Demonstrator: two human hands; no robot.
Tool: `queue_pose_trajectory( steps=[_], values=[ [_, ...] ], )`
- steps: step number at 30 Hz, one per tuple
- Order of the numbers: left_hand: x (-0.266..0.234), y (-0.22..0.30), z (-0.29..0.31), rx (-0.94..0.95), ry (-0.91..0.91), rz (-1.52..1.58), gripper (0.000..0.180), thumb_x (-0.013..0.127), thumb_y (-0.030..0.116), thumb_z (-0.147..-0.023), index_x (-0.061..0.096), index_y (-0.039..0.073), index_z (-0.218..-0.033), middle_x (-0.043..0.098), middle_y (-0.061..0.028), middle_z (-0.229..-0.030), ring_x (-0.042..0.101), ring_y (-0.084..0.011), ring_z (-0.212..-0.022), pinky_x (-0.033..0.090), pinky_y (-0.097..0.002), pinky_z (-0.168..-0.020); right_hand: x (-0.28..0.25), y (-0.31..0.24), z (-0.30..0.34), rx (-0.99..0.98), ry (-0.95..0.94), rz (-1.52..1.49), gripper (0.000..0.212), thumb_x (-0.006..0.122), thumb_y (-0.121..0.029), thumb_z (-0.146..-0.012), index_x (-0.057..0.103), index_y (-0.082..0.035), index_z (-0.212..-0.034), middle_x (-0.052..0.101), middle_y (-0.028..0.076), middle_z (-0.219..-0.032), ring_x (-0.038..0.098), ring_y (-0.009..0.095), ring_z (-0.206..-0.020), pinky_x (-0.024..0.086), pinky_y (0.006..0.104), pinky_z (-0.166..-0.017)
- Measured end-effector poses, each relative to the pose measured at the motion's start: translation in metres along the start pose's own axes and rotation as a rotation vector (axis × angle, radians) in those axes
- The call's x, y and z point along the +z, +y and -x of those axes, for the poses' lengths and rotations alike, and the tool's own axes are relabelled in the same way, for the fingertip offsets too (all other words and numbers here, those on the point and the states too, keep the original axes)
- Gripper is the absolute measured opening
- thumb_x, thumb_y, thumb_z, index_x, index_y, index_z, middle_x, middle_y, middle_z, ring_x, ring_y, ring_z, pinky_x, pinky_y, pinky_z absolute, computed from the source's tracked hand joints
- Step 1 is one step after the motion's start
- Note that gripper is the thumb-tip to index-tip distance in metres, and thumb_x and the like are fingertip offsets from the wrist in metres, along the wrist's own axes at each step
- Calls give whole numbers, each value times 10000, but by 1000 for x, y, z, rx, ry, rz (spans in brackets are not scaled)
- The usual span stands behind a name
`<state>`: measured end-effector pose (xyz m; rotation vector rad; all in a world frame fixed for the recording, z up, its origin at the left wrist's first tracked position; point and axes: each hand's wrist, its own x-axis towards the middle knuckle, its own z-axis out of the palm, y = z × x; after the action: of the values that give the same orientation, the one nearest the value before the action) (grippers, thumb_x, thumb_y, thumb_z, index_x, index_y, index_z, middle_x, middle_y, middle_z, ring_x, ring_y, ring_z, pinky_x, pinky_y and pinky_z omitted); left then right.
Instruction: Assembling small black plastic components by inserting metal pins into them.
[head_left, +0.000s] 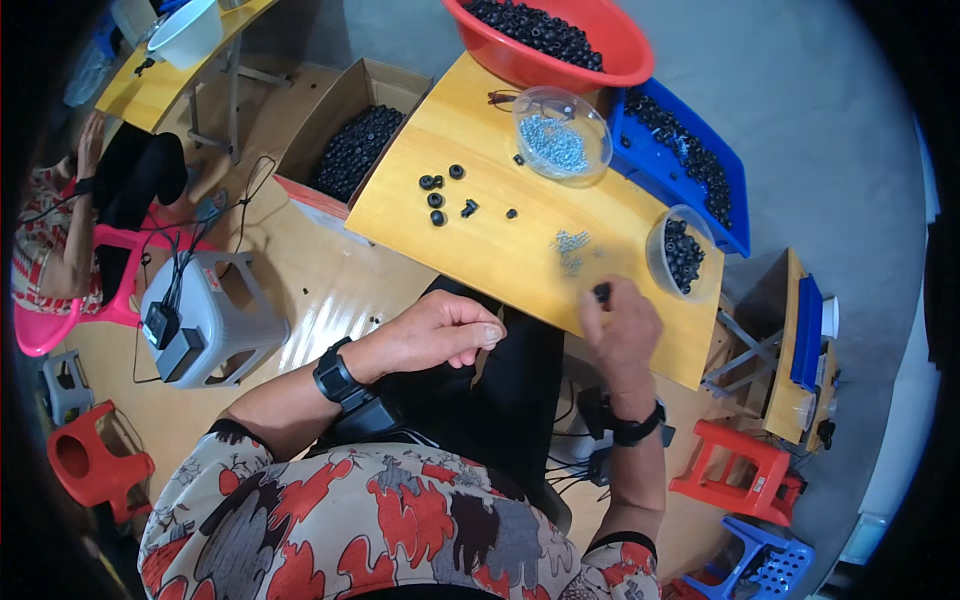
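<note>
On yellow table [480, 250] by grey wall [800, 160], black parts [436, 200]

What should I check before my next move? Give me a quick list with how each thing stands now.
1. Right hand has a black part at its fingertips: ok.
2. Left hand holds something: cannot tell; its fingers are curled in.
3. Silver bits lie on the table, near the right hand: ok.
4. Bowl upright, with more silver bits inside: ok.
5. Tub stocked with black parts: ok.
6. Loose black parts all gathered together: not ok; some lie scattered.
</note>
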<state>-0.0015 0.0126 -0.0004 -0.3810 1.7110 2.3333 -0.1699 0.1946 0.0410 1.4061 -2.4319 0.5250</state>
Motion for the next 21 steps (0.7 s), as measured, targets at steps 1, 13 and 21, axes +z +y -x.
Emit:
queue_pose_trajectory(
  steps=[1,13,21],
  values=[
    [-1,0,1,0,7,-18,273,586,221,-935,643,-18,-1052,627,-3,-801,558,-43,-640,481,-198,-601,-8,10,-4,132,-17,37,180,701,-192,-759,596,-87,-860,572,75,-693,576,263,-610,447,369,-557],
    [-4,-1,-1,31,14,-20,261,596,214,-930,647,-17,-1041,630,-5,-806,561,-47,-640,479,-197,-585,-34,67,-30,367,94,158,240,643,-150,-822,601,-97,-1051,597,96,-737,599,268,-629,475,383,-592],
    [-5,0,4,39,26,-35,262,601,210,-926,649,-20,-1041,630,-6,-797,561,-49,-635,480,-199,-587,-10,25,-36,55,-70,-129,147,656,-128,-805,609,-65,-930,620,127,-808,623,290,-668,482,394,-568]
  ],
)
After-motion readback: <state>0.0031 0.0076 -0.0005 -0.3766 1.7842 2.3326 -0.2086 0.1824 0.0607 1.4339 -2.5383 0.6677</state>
